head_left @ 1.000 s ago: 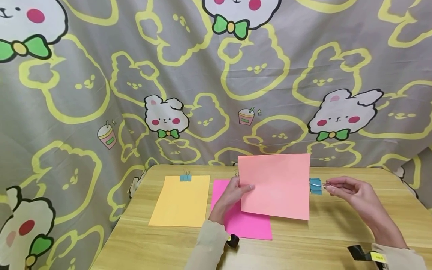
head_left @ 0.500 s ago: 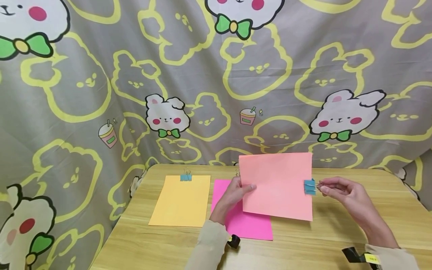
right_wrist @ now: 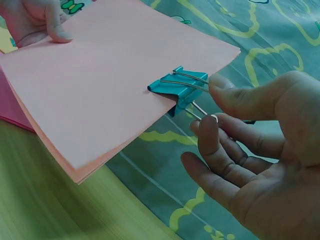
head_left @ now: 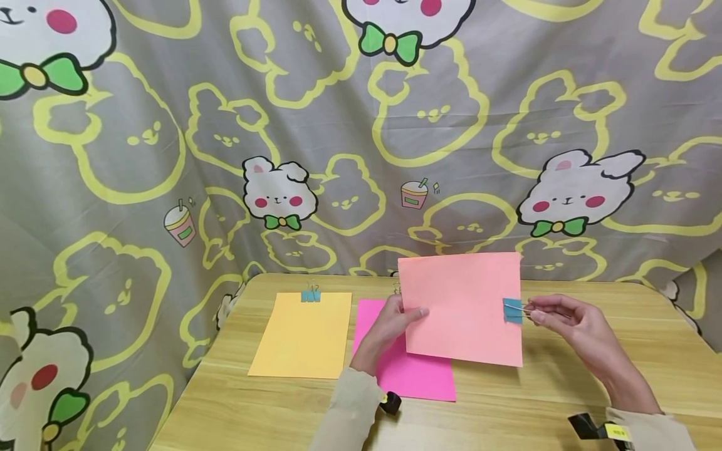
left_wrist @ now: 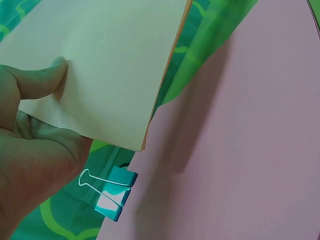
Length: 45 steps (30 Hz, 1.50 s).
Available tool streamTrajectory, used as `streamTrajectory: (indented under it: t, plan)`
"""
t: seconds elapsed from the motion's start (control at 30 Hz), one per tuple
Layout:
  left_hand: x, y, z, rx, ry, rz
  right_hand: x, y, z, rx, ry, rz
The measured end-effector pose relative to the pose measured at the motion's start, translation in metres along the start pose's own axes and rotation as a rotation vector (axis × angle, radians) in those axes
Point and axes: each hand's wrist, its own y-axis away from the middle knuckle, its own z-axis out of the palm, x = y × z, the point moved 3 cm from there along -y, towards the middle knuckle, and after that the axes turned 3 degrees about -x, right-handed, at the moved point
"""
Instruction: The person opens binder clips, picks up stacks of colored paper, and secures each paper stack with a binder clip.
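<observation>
My left hand (head_left: 389, 329) grips the left edge of a small stack of salmon-pink paper (head_left: 457, 307), thumb on the front face, and holds it above the table. My right hand (head_left: 578, 329) pinches the wire handles of a blue binder clip (head_left: 512, 311) at the paper's right edge. In the right wrist view the clip (right_wrist: 180, 85) straddles that edge, one side over the top sheet, with thumb and fingers on its two handles. Beneath the raised stack lies magenta paper (head_left: 417, 379), partly covered; its own blue clip (left_wrist: 116, 192) shows in the left wrist view.
Yellow-orange paper (head_left: 304, 338) with a blue binder clip (head_left: 311, 296) on its top edge lies to the left on the wooden table (head_left: 225, 407). A grey patterned curtain (head_left: 338, 125) hangs behind the table and along its left side.
My right hand has moved left, bringing the binder clip from beside the salmon-pink paper onto its right edge. The left hand has stayed nearly still with the stack.
</observation>
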Motion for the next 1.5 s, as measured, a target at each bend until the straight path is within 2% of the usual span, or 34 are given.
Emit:
streamTrajectory:
  t: [0.33,0.53,0.6,0.83,0.93,1.17,1.5]
  plan:
    - [-0.001,0.0,-0.002,-0.009,0.024,0.0,-0.004,0.0,0.001,-0.006,0.065,0.033]
    - [-0.001,-0.001,0.0,-0.053,0.05,0.035,-0.007,0.003,0.001,0.008,0.074,0.068]
    - [-0.001,0.0,0.0,-0.067,0.067,0.039,-0.009,0.003,0.001,0.008,0.058,0.065]
    - [0.003,0.004,-0.002,-0.063,0.143,-0.014,-0.014,0.006,-0.003,-0.032,-0.08,0.021]
    - [0.007,0.005,-0.004,-0.067,0.145,-0.004,-0.015,0.006,-0.006,-0.033,-0.103,0.011]
    - [0.017,0.007,-0.004,-0.089,0.102,0.041,-0.018,0.009,-0.016,-0.034,-0.097,0.014]
    - [0.024,0.008,0.01,-0.128,-0.054,0.021,-0.022,0.015,-0.032,0.005,-0.09,0.058]
